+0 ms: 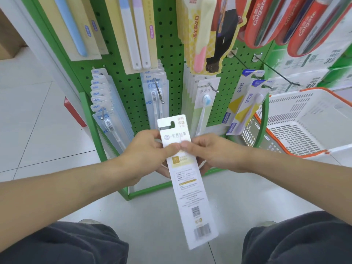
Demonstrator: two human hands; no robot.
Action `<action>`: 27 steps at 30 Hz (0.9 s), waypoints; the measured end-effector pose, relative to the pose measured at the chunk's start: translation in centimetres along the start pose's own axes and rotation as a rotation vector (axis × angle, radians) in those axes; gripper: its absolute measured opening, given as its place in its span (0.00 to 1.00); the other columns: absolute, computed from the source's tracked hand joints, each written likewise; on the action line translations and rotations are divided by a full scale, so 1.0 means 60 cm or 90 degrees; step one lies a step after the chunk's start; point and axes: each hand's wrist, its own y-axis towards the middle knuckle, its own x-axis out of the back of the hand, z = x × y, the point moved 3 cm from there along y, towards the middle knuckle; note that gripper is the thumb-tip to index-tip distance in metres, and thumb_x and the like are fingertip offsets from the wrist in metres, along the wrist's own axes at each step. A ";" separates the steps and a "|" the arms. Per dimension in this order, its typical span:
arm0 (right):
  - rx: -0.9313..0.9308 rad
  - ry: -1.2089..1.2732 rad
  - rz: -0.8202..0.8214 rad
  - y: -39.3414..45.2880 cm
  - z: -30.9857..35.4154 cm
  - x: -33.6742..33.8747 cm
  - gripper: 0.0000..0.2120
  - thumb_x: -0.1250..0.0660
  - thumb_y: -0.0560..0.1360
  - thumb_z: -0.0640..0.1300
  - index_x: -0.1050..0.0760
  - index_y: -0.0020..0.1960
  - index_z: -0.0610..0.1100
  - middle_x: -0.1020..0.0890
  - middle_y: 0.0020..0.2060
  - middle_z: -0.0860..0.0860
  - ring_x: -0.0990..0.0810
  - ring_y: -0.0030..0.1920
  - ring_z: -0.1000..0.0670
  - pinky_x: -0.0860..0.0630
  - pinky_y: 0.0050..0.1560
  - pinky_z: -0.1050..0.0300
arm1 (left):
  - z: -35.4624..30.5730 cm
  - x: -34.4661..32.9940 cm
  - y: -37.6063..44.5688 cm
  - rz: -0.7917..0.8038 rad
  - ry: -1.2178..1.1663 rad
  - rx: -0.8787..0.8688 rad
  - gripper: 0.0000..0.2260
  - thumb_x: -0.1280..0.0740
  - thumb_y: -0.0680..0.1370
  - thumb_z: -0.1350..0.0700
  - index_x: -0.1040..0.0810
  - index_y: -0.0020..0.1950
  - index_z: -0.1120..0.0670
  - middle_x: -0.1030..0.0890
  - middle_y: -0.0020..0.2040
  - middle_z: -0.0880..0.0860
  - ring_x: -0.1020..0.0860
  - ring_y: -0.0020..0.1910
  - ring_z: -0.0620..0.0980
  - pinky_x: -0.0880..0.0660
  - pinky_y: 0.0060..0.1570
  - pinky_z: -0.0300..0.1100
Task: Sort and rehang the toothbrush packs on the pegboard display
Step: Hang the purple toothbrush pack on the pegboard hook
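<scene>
You stand over a pale tiled floor [43, 119] in a shop aisle, facing a green pegboard [131, 86] on a green frame. Your dark trouser legs show at the bottom of the view.

On the lower row, clear packs [106, 111] marked NEW hang at the left, more clear packs [156, 92] beside them, then a blue-headed brush pack [204, 103] and yellow-and-blue packs [245, 103] at the right. Red Colgate packs [266, 21] hang above at the right, over two bare hooks [276, 73]. A white basket [304, 115] with orange rim sits just right of the board.

Between you and the lower row, a long white pack [182, 168] is held back side up, its hang hole toward the board. Your left hand [146, 155] grips its upper part, fingers curled beneath and thumb on top. Your right hand [215, 153] pinches the same spot from the other side, thumbs almost touching.
</scene>
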 end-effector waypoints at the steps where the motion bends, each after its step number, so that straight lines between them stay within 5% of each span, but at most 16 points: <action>1: -0.014 -0.047 0.042 -0.003 -0.002 -0.005 0.14 0.39 0.84 0.52 0.19 0.51 0.44 0.12 0.45 0.50 0.13 0.45 0.51 0.17 0.42 0.57 | 0.002 0.001 0.001 -0.001 -0.021 0.008 0.07 0.33 0.82 0.61 0.21 0.59 0.60 0.12 0.45 0.56 0.13 0.42 0.56 0.15 0.37 0.50; 3: -0.020 -0.133 0.114 -0.007 -0.010 -0.004 0.04 0.32 0.81 0.49 0.20 0.53 0.49 0.13 0.45 0.55 0.14 0.46 0.54 0.18 0.41 0.59 | 0.006 0.005 0.005 -0.009 -0.060 0.027 0.07 0.34 0.82 0.62 0.20 0.58 0.61 0.13 0.47 0.57 0.13 0.44 0.58 0.15 0.39 0.50; 10: -0.045 -0.225 0.241 -0.019 -0.022 0.006 0.15 0.20 0.69 0.33 0.19 0.48 0.50 0.12 0.46 0.53 0.13 0.49 0.45 0.15 0.48 0.45 | 0.014 0.015 0.010 -0.026 -0.125 0.048 0.08 0.36 0.84 0.60 0.21 0.60 0.60 0.13 0.48 0.56 0.13 0.45 0.55 0.15 0.39 0.48; 15: -0.050 -0.244 0.204 -0.031 -0.016 0.014 0.05 0.30 0.80 0.50 0.20 0.55 0.51 0.13 0.51 0.52 0.13 0.50 0.50 0.16 0.53 0.50 | 0.025 0.016 0.013 0.004 -0.134 0.183 0.10 0.36 0.84 0.57 0.21 0.60 0.62 0.13 0.49 0.60 0.13 0.47 0.58 0.15 0.42 0.50; 19: -0.016 -0.458 0.135 -0.055 -0.001 0.016 0.12 0.39 0.84 0.54 0.27 0.65 0.51 0.17 0.56 0.55 0.19 0.54 0.53 0.24 0.56 0.57 | 0.036 0.003 -0.002 0.074 -0.130 0.328 0.14 0.33 0.81 0.48 0.24 0.54 0.60 0.19 0.56 0.72 0.15 0.51 0.65 0.16 0.47 0.53; 24: -0.017 -0.546 0.134 -0.072 -0.026 -0.015 0.07 0.41 0.83 0.41 0.36 0.59 0.46 0.24 0.47 0.47 0.23 0.47 0.42 0.24 0.51 0.43 | 0.030 -0.028 0.006 0.081 -0.214 0.262 0.19 0.33 0.81 0.50 0.24 0.57 0.67 0.18 0.54 0.71 0.16 0.54 0.63 0.17 0.52 0.50; 27: -0.015 -0.468 0.107 -0.087 -0.035 -0.020 0.20 0.36 0.81 0.56 0.38 0.67 0.49 0.27 0.50 0.49 0.23 0.51 0.46 0.24 0.55 0.44 | 0.030 -0.046 0.018 0.063 -0.263 0.207 0.15 0.37 0.84 0.61 0.27 0.61 0.74 0.18 0.54 0.72 0.15 0.53 0.64 0.16 0.49 0.48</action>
